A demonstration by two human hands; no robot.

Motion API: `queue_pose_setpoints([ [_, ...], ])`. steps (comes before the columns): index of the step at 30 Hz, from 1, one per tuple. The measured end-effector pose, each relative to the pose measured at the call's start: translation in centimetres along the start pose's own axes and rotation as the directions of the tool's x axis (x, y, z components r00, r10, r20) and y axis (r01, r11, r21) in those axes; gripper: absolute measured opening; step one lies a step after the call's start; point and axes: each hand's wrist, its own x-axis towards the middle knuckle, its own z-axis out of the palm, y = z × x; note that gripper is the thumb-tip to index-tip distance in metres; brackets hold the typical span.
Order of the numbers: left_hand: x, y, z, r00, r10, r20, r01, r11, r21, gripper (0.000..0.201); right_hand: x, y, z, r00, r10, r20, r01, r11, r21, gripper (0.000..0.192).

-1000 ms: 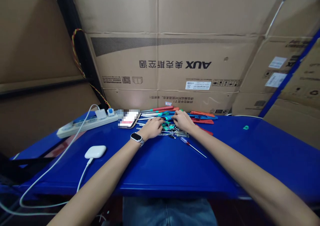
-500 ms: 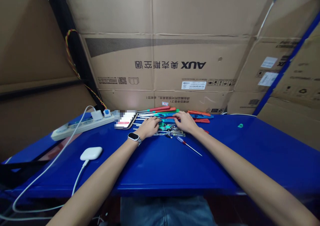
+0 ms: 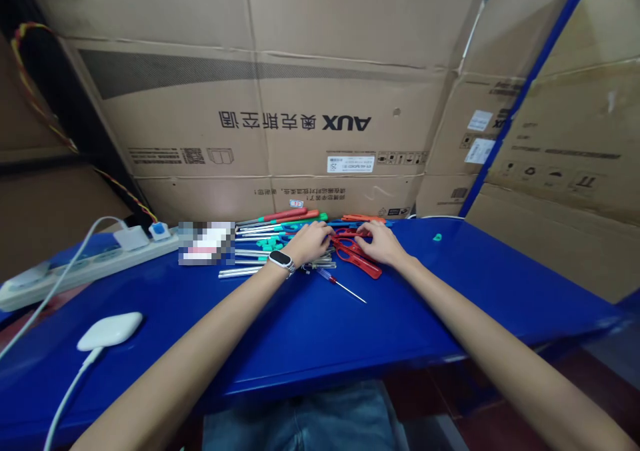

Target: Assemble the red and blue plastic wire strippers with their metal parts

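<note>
A pile of screwdrivers (image 3: 280,221) with red, green and blue handles and other small tools lies at the far side of the blue table (image 3: 310,331). My left hand (image 3: 311,242), a watch on its wrist, rests palm down on the pile. My right hand (image 3: 376,241) touches red-handled scissors (image 3: 356,254) lying flat between the two hands; whether its fingers grip them is unclear. A small red-handled screwdriver (image 3: 340,284) lies just in front of my hands.
A phone (image 3: 206,242) lies left of the pile. A white power strip (image 3: 75,270) and a white charger puck (image 3: 110,330) with cable sit at the left. A small green piece (image 3: 437,237) lies at the right. Cardboard boxes (image 3: 300,118) wall the back.
The view has swung right and the table contents shifted left in frame. Both hands moved to the right part of the pile, and the red scissors now lie exposed between them.
</note>
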Motion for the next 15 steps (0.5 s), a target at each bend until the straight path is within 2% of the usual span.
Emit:
queue_pose_setpoints([
  [4, 1.6, 1.1, 0.6, 0.999, 0.007, 0.049, -0.007, 1.0, -0.006, 0.032, -1.0, -0.6, -0.2, 0.991, 0.062, 0.122, -0.056, 0.997, -0.046, 0.035],
  [7, 2.1, 0.9, 1.0, 0.997, 0.009, 0.074, -0.008, 1.0, -0.022, 0.029, -1.2, -0.8, 0.2, 0.972, 0.119, 0.204, -0.119, 0.993, -0.011, 0.028],
  [11, 1.8, 0.5, 1.1, 0.997, 0.016, 0.08, -0.013, 0.999, -0.038, 0.024, -1.1, -0.2, 1.1, 0.97, 0.134, 0.201, -0.153, 0.985, 0.083, 0.025],
  [15, 1.0, 0.4, 0.8, 0.997, 0.027, 0.07, -0.021, 0.997, -0.073, 0.023, -1.4, 0.0, 1.3, 0.984, 0.071, 0.162, -0.091, 0.988, 0.122, 0.028],
])
